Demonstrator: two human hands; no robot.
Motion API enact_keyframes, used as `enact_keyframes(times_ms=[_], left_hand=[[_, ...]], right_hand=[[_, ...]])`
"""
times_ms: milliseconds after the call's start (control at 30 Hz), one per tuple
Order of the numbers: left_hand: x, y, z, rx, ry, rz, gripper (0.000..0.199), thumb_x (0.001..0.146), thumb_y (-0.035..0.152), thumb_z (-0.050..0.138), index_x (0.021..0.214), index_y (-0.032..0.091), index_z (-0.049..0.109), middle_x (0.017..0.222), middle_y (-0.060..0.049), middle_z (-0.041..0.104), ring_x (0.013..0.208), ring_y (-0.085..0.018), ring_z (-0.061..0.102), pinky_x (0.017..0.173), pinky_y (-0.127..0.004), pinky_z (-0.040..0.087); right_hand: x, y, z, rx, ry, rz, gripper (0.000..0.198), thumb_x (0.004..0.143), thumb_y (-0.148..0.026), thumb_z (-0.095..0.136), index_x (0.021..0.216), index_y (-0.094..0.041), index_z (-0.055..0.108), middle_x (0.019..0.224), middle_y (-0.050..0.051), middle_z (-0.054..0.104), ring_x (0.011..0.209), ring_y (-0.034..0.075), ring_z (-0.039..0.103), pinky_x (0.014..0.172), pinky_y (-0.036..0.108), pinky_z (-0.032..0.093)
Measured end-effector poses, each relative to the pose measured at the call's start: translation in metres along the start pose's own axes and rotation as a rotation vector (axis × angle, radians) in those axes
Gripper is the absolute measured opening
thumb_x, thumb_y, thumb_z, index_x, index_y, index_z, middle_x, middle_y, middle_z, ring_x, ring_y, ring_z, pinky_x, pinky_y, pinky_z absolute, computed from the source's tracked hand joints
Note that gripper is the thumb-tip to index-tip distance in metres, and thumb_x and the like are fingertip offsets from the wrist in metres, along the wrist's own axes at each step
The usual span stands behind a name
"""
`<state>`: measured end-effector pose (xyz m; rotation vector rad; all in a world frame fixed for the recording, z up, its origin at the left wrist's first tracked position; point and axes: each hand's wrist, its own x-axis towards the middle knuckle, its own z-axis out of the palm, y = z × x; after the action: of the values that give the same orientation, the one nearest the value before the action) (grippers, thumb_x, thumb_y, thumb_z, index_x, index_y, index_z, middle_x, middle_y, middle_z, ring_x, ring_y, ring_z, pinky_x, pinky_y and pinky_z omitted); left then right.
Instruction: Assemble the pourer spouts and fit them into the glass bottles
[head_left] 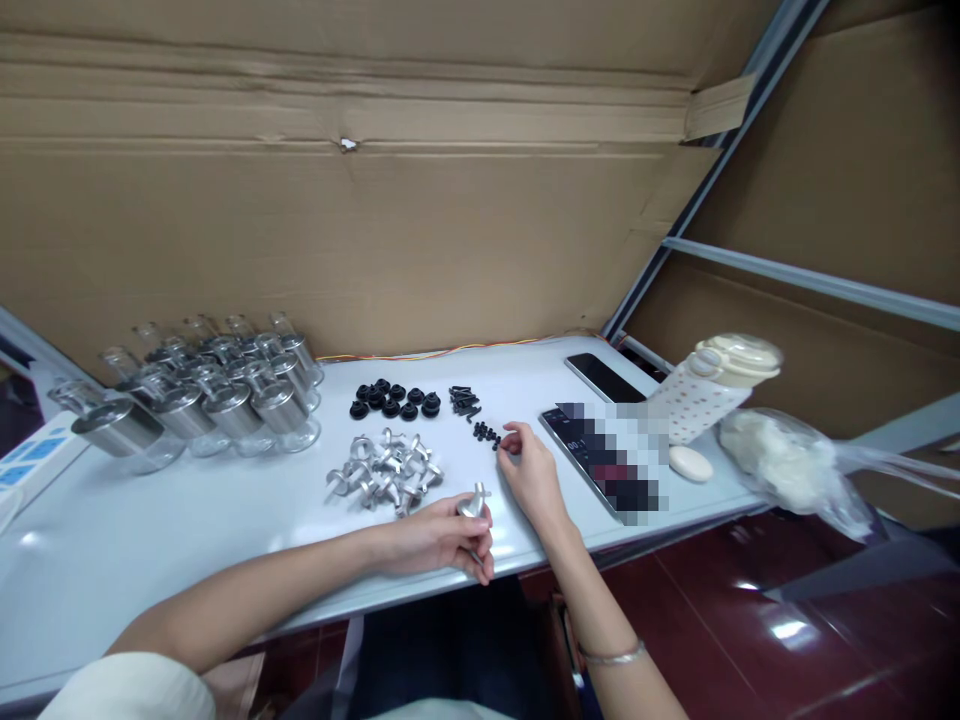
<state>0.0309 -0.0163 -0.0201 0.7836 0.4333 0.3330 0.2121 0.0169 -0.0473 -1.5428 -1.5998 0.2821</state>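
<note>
My left hand (442, 540) is closed around a silver metal pourer spout (474, 503), its narrow end pointing up, above the table's front edge. Just left of it lies a heap of similar silver spouts (386, 470). My right hand (529, 470) is lowered to the table with thumb and forefinger curled together beside a small cluster of tiny black pieces (485, 432). Whether one is between the fingertips I cannot make out. Behind these are thin black sticks (463, 400) and a group of round black stoppers (390, 402).
Several glass bottles with metal sleeves (232, 410) crowd the table's left side. To the right lie a phone with a lit screen (574, 440), a dark phone (604, 378), a dotted cup (701, 385), a white oval object (691, 464) and a plastic bag (780, 460). Cardboard (450, 250) walls the back.
</note>
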Motion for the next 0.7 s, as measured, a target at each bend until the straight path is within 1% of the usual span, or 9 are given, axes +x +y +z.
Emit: enact_keyframes(times_ms=[67, 133, 200, 400, 500, 567, 700], left_hand=[[-0.0003, 0.0007, 0.0007, 0.003, 0.002, -0.003, 0.03, 0.076, 0.034, 0.07, 0.087, 0.015, 0.049, 0.07, 0.0, 0.056, 0.07, -0.015, 0.063, 0.071, -0.033, 0.046], [-0.0005, 0.0013, 0.0014, 0.005, -0.001, -0.003, 0.03, 0.076, 0.034, 0.07, 0.087, 0.015, 0.049, 0.069, 0.0, 0.056, 0.07, -0.016, 0.063, 0.071, -0.033, 0.046], [-0.0007, 0.0017, 0.0017, 0.005, -0.003, -0.003, 0.031, 0.076, 0.034, 0.071, 0.086, 0.015, 0.049, 0.069, 0.001, 0.056, 0.07, -0.015, 0.063, 0.071, -0.033, 0.045], [0.0002, 0.0006, -0.0008, 0.012, -0.013, -0.004, 0.029, 0.077, 0.033, 0.069, 0.087, 0.015, 0.049, 0.07, 0.001, 0.056, 0.07, -0.015, 0.063, 0.071, -0.032, 0.045], [0.0007, -0.0003, -0.002, 0.014, -0.016, -0.006, 0.027, 0.078, 0.032, 0.068, 0.088, 0.015, 0.049, 0.07, 0.001, 0.055, 0.071, -0.015, 0.063, 0.071, -0.032, 0.046], [0.0006, -0.0001, -0.0016, 0.014, -0.013, -0.007, 0.027, 0.078, 0.031, 0.068, 0.088, 0.015, 0.049, 0.07, 0.001, 0.056, 0.071, -0.015, 0.063, 0.072, -0.033, 0.046], [-0.0004, 0.0021, 0.0015, 0.012, -0.005, -0.014, 0.029, 0.077, 0.032, 0.069, 0.087, 0.015, 0.049, 0.069, 0.001, 0.056, 0.069, -0.015, 0.063, 0.07, -0.032, 0.046]], right_hand=[[-0.002, -0.0015, -0.0016, -0.006, 0.0, 0.004, 0.017, 0.074, -0.016, 0.046, 0.088, -0.018, 0.055, 0.074, 0.004, 0.058, 0.073, 0.021, 0.056, 0.07, 0.034, 0.046], [-0.0039, -0.0027, -0.0032, -0.035, -0.027, -0.042, 0.008, 0.076, -0.018, 0.047, 0.075, -0.019, 0.056, 0.074, 0.005, 0.058, 0.075, 0.022, 0.054, 0.072, 0.035, 0.045], [-0.0052, -0.0031, -0.0041, -0.055, -0.061, -0.089, 0.012, 0.078, -0.018, 0.048, 0.071, -0.02, 0.057, 0.076, 0.006, 0.06, 0.079, 0.024, 0.054, 0.076, 0.037, 0.044], [-0.006, -0.0019, -0.0032, -0.088, -0.114, -0.125, 0.017, 0.081, -0.015, 0.047, 0.083, -0.018, 0.064, 0.089, 0.009, 0.063, 0.088, 0.026, 0.052, 0.081, 0.041, 0.044], [-0.0062, -0.0011, -0.0035, -0.088, -0.12, -0.145, 0.02, 0.081, -0.014, 0.047, 0.088, -0.018, 0.066, 0.091, 0.009, 0.063, 0.09, 0.026, 0.052, 0.082, 0.042, 0.044], [-0.0068, -0.0002, -0.004, -0.077, -0.093, -0.146, 0.02, 0.081, -0.015, 0.047, 0.088, -0.018, 0.066, 0.09, 0.009, 0.061, 0.09, 0.026, 0.053, 0.083, 0.041, 0.045], [-0.0081, 0.002, -0.0047, -0.09, -0.005, -0.1, 0.019, 0.082, -0.016, 0.046, 0.084, -0.017, 0.065, 0.089, 0.009, 0.058, 0.09, 0.025, 0.052, 0.084, 0.039, 0.044]])
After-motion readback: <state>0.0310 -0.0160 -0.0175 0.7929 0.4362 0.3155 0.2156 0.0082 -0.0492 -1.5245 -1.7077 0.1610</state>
